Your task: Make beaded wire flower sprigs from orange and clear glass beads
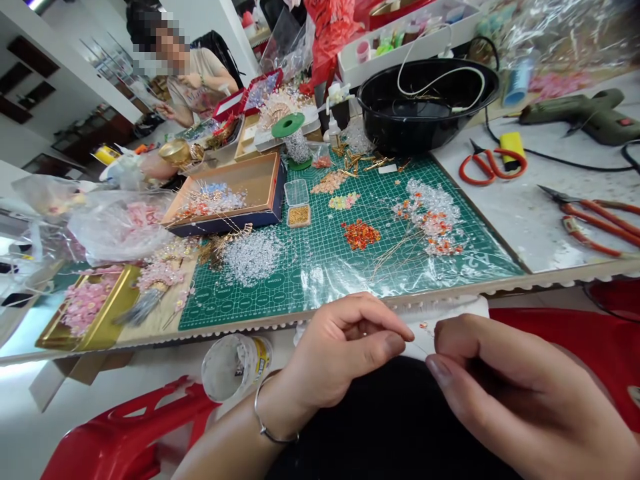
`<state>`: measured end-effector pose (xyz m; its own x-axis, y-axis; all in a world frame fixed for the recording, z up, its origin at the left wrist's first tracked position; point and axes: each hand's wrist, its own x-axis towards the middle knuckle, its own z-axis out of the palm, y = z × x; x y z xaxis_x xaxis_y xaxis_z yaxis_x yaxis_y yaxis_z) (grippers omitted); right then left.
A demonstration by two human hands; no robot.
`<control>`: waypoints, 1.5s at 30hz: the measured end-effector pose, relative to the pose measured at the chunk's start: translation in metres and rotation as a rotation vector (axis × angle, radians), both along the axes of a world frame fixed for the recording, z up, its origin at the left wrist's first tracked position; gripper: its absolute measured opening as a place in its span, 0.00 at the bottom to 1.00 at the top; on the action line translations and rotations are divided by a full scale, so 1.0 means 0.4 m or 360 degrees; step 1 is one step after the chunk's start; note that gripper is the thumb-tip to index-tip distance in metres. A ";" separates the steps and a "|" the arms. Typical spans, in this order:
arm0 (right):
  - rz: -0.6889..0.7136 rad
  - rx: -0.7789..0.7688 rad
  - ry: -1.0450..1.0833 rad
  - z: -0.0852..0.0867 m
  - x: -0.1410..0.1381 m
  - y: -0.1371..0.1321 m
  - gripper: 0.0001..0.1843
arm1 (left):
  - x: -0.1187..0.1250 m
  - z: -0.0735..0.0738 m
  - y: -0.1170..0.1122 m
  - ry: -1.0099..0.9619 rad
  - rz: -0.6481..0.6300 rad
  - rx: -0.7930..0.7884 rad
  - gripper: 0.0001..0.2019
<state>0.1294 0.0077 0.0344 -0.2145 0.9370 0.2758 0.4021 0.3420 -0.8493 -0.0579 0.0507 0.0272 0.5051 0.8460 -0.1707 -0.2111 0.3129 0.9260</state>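
Above my lap, at the front edge of the table, my left hand (350, 353) and my right hand (510, 387) face each other with a small gap between them. Each one is closed in a pinch of thumb and forefinger. A thin wire (423, 348) runs across the gap, hard to make out, with a tiny orange-red bead (424, 325) near its top. Just beyond lie beaded wire sprigs (435, 217) of clear and orange beads, a pile of orange-red beads (361, 235) and a heap of clear beads (253, 257) on a green cutting mat (310, 293).
A box (225, 200) of beaded pieces stands at the back left, beside a green wire spool (295, 140). A black basin (425, 107), red-handled pliers (595, 213), cutters (493, 167) and a glue gun (580, 117) are toward the right. Another person (200, 83) sits across the table.
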 end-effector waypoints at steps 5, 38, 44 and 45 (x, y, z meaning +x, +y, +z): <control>-0.0005 0.0038 -0.0044 0.003 -0.001 0.003 0.14 | -0.001 -0.003 0.000 -0.0037 0.0025 -0.0007 0.03; 0.0201 -0.0963 0.0886 -0.025 0.011 0.009 0.14 | -0.011 0.096 0.008 0.0917 0.0146 0.1730 0.04; 0.0148 -0.0994 0.1066 0.028 -0.005 0.010 0.13 | -0.006 0.103 0.019 0.0707 0.0203 0.1446 0.04; 0.0126 -0.0963 0.1078 0.041 -0.009 0.011 0.13 | -0.006 0.090 0.022 0.0589 0.0204 0.1257 0.05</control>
<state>0.1259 0.0122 0.0508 -0.2556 0.9521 -0.1679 -0.2538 -0.2336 -0.9386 -0.0605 0.0594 0.0630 0.4263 0.8323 0.3542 0.1555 -0.4532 0.8777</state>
